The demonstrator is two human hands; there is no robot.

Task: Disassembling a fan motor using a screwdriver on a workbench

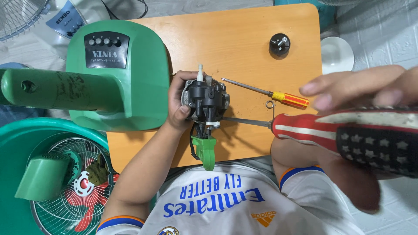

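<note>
My left hand grips a black and grey fan motor on its left side, holding it on the wooden table. A white shaft sticks up from the motor, and a green plastic bracket hangs from it on black wires. Close to the camera, my right hand is closed on the handle of a large screwdriver with red and white stripes and a starred grip. Its metal shaft runs left, and the tip meets the motor's right side.
A smaller screwdriver with a yellow and red handle lies right of the motor, beside a small metal ring. A black knob sits at the back. A green fan base overlaps the table's left edge. A fan grille lies in a green basin.
</note>
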